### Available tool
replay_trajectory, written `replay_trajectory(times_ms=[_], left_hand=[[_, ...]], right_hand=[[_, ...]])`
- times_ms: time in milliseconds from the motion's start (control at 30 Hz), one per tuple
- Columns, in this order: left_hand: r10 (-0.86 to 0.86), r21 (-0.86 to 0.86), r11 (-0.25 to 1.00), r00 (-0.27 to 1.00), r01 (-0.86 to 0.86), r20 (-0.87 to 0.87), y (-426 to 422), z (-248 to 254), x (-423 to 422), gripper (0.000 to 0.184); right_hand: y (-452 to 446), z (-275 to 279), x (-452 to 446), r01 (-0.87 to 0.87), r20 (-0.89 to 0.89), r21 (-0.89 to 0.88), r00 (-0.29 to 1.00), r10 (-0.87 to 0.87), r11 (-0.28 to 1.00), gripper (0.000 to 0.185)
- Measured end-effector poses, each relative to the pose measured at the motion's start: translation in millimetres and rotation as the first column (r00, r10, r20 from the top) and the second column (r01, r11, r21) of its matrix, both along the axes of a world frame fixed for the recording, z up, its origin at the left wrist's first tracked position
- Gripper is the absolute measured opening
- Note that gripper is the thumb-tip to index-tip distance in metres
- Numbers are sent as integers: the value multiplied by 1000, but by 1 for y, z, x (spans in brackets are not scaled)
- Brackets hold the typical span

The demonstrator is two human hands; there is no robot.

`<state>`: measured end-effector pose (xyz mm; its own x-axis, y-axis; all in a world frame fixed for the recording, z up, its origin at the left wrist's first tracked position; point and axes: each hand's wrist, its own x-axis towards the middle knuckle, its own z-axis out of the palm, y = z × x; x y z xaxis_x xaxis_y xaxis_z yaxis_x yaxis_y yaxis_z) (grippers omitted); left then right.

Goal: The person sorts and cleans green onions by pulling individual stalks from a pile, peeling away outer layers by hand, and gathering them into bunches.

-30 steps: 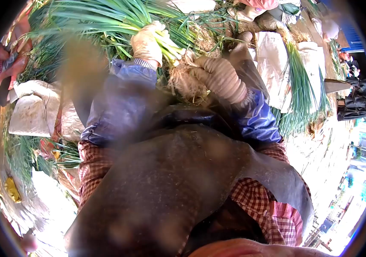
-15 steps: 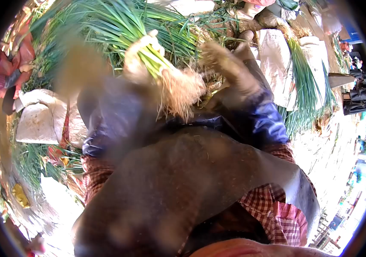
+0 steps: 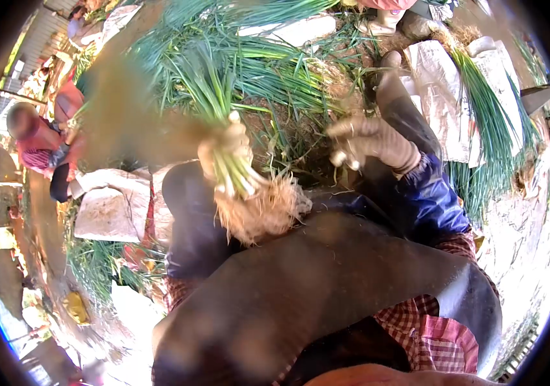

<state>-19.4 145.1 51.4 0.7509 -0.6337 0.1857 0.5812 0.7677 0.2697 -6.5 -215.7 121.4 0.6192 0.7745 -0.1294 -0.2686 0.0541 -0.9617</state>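
Observation:
My left hand (image 3: 223, 145), in a pale work glove, is wrapped round the white stems of a bunch of green onions (image 3: 236, 172). Its leaves point away from me, and the shaggy roots (image 3: 262, 209) hang toward my apron. To the right, apart from the bunch, my right hand (image 3: 378, 141) is gloved too and slightly blurred. Its fingers reach left with the thumb apart below them, and I see nothing held in it. Beyond both hands a heap of green onions (image 3: 278, 61) lies on the ground.
A dark apron (image 3: 326, 276) covers my lap. White sacks (image 3: 439, 96) lie at the right beside more green onions (image 3: 484, 109). At the left are another sack (image 3: 111, 206) and a seated person (image 3: 43, 141). Another person's foot (image 3: 381, 24) shows at the top. A blurred smear hides part of the upper left.
The view has shifted, bringing the person at the left further in. The onion bunch in my left hand sits lower, roots nearer my apron. My right hand has turned, its thumb now visible.

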Motion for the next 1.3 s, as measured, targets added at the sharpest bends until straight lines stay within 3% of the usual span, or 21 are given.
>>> replay_trajectory(times_ms=[133, 267, 300, 333, 367, 400, 433, 467, 567, 633, 667, 700, 733, 800, 833, 900, 933, 967, 1033, 1133, 1300], left_hand=[[68, 269, 962, 996, -50, -59, -11, 53, -39, 43], [8, 868, 496, 999, 33, -43, -31, 115, -80, 47], [-92, 901, 420, 993, 110, -79, -26, 117, -86, 47], [-183, 924, 339, 976, 174, -117, -17, 121, -90, 48], [-281, 947, 178, 936, 269, -213, -8, 129, -94, 50], [-356, 939, 0, 878, 343, -320, 4, 138, -97, 53], [-499, 1000, -26, 866, 14, -25, 25, 122, -106, 60], [-401, 996, -71, 913, 57, -80, 50, 116, -120, 64], [-213, 958, -119, 936, 259, -280, 72, 142, -137, 68], [-146, 954, -150, 949, 258, -279, 76, 150, -147, 56], [-165, 935, -235, 937, 267, -309, 71, 161, -145, 45], [-142, 940, -230, 947, 253, -289, 70, 165, -147, 43], [-120, 945, -226, 956, 235, -267, 69, 167, -150, 40], [-139, 955, -262, 973, 142, -183, 69, 168, -157, 40], [-178, 957, -289, 980, 36, -90, 69, 166, -159, 40], [-154, 954, -291, 982, 65, -113, 72, 167, -162, 39], [-136, 949, -300, 980, 99, -146, 74, 169, -164, 39], [-231, 941, -333, 961, 67, -151, 79, 169, -164, 39], [-198, 947, -312, 971, 69, -136, 67, 172, -160, 40], [-238, 945, -314, 955, 95, -176, 60, 168, -151, 44], [-388, 907, -421, 908, -24, -157, 38, 163, -142, 39]], right_hand=[[48, -33, 1, -141, 1, -131, 990, 142, 981, 84], [132, -57, -9, -67, -392, 585, 849, 354, 808, 81], [128, -74, 12, -115, 187, 429, 982, 36, 896, 73], [124, -91, 33, 146, 679, 245, 680, -278, 958, 66], [119, -96, 41, 310, 780, 188, 530, -334, 932, 61], [107, -100, 53, 345, 648, 189, 660, -381, 919, 56], [91, -108, 65, 392, 398, 223, 799, -451, 892, 51], [69, -120, 78, 490, 103, 268, 842, -530, 830, 46], [-22, -169, 132, 789, -436, 308, 614, -658, 532, 32], [-65, -185, 156, 699, -540, 504, 713, -447, 506, 23], [-79, -179, 156, 489, -518, 686, 849, -110, 539, 19], [-75, -159, 151, 776, -544, 404, 630, -554, 484, 21], [-66, -142, 144, 958, -389, 131, 286, -876, 254, 25], [-118, -189, 165, 935, 306, 62, 314, -899, 348, 23], [-139, -198, 174, 981, 645, -3, 151, -749, 195, 23], [-133, -150, 158, 981, 498, -193, 99, -862, 2, 26], [-113, -90, 129, 926, -58, -363, 84, -995, 100, 28], [-104, -93, 129, 965, 193, -162, 236, -952, 207, 27], [-87, -101, 128, 810, 646, 294, 223, -730, 507, 27], [9, -8, 63, 550, 789, 148, 436, -434, 822, 38], [139, 42, -1, 346, 949, -315, 132, 286, 884, 44]])
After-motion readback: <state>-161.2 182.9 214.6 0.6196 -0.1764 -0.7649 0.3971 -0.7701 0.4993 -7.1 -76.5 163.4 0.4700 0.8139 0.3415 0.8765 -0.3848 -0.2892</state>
